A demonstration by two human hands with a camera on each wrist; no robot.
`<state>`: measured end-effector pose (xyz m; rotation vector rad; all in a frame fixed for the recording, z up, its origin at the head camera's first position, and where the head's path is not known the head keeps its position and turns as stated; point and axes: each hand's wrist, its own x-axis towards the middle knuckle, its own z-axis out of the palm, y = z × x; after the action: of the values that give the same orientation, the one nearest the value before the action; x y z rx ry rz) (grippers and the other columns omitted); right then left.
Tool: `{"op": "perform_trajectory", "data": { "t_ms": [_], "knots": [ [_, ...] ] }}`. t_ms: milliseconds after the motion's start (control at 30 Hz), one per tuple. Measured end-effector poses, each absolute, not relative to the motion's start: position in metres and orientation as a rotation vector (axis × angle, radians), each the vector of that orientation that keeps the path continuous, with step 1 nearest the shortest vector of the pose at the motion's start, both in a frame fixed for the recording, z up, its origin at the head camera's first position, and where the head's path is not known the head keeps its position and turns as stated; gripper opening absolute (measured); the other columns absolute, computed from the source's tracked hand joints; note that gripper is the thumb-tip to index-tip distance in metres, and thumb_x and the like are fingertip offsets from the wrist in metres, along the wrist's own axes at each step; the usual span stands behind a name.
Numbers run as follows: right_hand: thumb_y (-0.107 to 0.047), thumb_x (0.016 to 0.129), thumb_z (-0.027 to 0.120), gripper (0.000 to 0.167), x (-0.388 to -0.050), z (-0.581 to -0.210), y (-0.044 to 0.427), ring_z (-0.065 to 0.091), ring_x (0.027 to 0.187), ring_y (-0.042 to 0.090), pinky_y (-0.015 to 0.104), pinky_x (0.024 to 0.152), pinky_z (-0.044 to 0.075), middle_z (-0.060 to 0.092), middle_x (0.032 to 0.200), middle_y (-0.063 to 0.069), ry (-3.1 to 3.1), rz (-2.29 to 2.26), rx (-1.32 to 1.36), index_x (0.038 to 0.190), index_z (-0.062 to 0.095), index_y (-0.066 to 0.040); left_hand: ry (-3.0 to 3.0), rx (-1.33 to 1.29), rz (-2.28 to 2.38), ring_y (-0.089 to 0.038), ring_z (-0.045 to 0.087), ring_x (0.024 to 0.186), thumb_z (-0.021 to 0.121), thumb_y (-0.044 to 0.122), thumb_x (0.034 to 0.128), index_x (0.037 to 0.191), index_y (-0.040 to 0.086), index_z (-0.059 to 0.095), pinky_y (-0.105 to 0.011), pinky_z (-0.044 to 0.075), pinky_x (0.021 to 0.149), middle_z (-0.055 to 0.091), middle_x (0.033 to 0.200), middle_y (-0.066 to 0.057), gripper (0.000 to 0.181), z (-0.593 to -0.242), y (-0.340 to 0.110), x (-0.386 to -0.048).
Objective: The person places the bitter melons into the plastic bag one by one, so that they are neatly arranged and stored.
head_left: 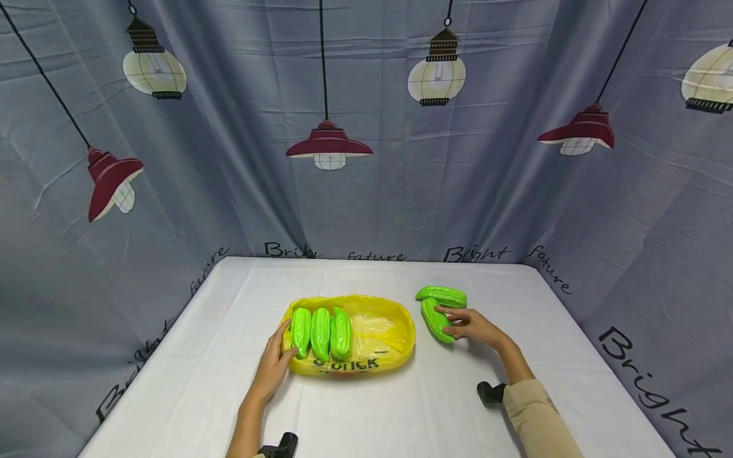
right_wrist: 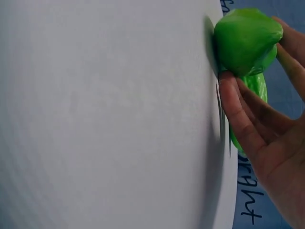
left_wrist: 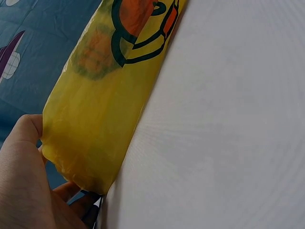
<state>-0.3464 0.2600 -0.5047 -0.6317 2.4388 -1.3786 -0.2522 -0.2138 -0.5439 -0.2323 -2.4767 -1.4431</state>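
Grey-blue curtain (head_left: 378, 203) printed with lamps (head_left: 329, 141) — white table (head_left: 389, 420) before it.

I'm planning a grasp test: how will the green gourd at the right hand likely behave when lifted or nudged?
The green gourd looks glossy, so it may slip from the right hand. Its rounded, elongated body might roll sideways if nudged.

In the head view, we observe bright, even light, soft shadows on the table (head_left: 401, 413), highlights on the green vegetables (head_left: 342, 334) and wide-angle stretch toward the edges. We find both wrist views dimmer.
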Motion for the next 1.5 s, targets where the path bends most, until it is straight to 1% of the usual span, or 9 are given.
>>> {"op": "perform_trajectory", "data": {
  "t_ms": [100,267,367,600,733,933,1100,1267,1500],
  "knots": [
    [-0.018,0.085,0.067,0.059,-0.342,-0.5,0.256,0.042,0.118,0.044,0.034,0.076,0.052,0.04,0.137,0.025,2.464,-1.375,-0.616,0.138,0.044,-0.007,-2.475,-0.233,-1.444,-0.04,0.024,0.132,0.052,0.012,0.0915,0.147,0.015,0.025,-0.06,0.018,0.103,0.027,0.145,-0.021,0.061,-0.543,-0.214,-0.253],
    [-0.015,0.085,0.066,0.056,-0.325,-0.478,0.245,0.044,0.115,0.045,0.048,0.086,0.046,0.042,0.135,0.026,2.529,-1.322,-0.62,0.136,0.045,-0.002,-2.476,-0.223,-1.444,-0.04,0.024,0.131,0.052,0.012,0.0909,0.146,0.016,0.026,-0.059,0.019,0.103,0.028,0.144,-0.022,0.062,-0.544,-0.213,-0.252],
    [-0.017,0.086,0.066,0.055,-0.321,-0.475,0.243,0.045,0.116,0.044,0.05,0.089,0.044,0.043,0.135,0.025,2.559,-1.306,-0.626,0.135,0.046,-0.003,-2.478,-0.218,-1.443,-0.04,0.024,0.131,0.052,0.012,0.0909,0.146,0.016,0.026,-0.059,0.019,0.103,0.028,0.144,-0.022,0.062,-0.544,-0.213,-0.252],
    [-0.016,0.084,0.067,0.055,-0.321,-0.483,0.243,0.046,0.115,0.044,0.048,0.089,0.045,0.044,0.134,0.024,2.585,-1.341,-0.624,0.134,0.048,-0.002,-2.473,-0.216,-1.446,-0.041,0.025,0.131,0.052,0.012,0.0908,0.146,0.016,0.026,-0.059,0.019,0.103,0.028,0.143,-0.022,0.062,-0.545,-0.214,-0.252],
    [-0.017,0.084,0.068,0.055,-0.328,-0.498,0.248,0.047,0.114,0.042,0.048,0.088,0.045,0.044,0.135,0.022,2.603,-1.364,-0.638,0.134,0.048,-0.004,-2.481,-0.201,-1.459,-0.041,0.024,0.131,0.052,0.012,0.0905,0.147,0.017,0.025,-0.059,0.019,0.103,0.028,0.143,-0.023,0.063,-0.544,-0.214,-0.252],
    [-0.026,0.082,0.069,0.057,-0.332,-0.508,0.252,0.053,0.11,0.034,0.037,0.082,0.05,0.048,0.134,0.016,2.59,-1.438,-0.602,0.134,0.051,-0.013,-2.495,-0.198,-1.463,-0.041,0.023,0.132,0.052,0.012,0.091,0.147,0.018,0.024,-0.059,0.018,0.103,0.026,0.144,-0.023,0.063,-0.544,-0.214,-0.251],
    [-0.029,0.081,0.07,0.056,-0.327,-0.499,0.246,0.055,0.107,0.032,0.033,0.08,0.051,0.05,0.132,0.013,2.604,-1.494,-0.608,0.133,0.052,-0.016,-2.499,-0.198,-1.451,-0.041,0.023,0.132,0.052,0.013,0.0914,0.147,0.018,0.024,-0.06,0.018,0.103,0.025,0.145,-0.022,0.063,-0.543,-0.214,-0.251],
    [-0.031,0.081,0.07,0.057,-0.318,-0.481,0.237,0.053,0.109,0.033,0.036,0.081,0.05,0.049,0.133,0.012,2.624,-1.508,-0.606,0.133,0.052,-0.016,-2.495,-0.202,-1.448,-0.041,0.023,0.132,0.052,0.013,0.0912,0.147,0.019,0.024,-0.06,0.018,0.103,0.025,0.145,-0.021,0.063,-0.544,-0.214,-0.253],
    [-0.036,0.078,0.072,0.058,-0.307,-0.453,0.223,0.056,0.104,0.028,0.039,0.083,0.049,0.049,0.133,0.007,2.657,-1.535,-0.564,0.131,0.054,-0.023,-2.492,-0.189,-1.451,-0.041,0.023,0.132,0.052,0.014,0.0915,0.147,0.02,0.025,-0.06,0.019,0.103,0.027,0.145,-0.02,0.062,-0.544,-0.213,-0.253]
  ]
}}
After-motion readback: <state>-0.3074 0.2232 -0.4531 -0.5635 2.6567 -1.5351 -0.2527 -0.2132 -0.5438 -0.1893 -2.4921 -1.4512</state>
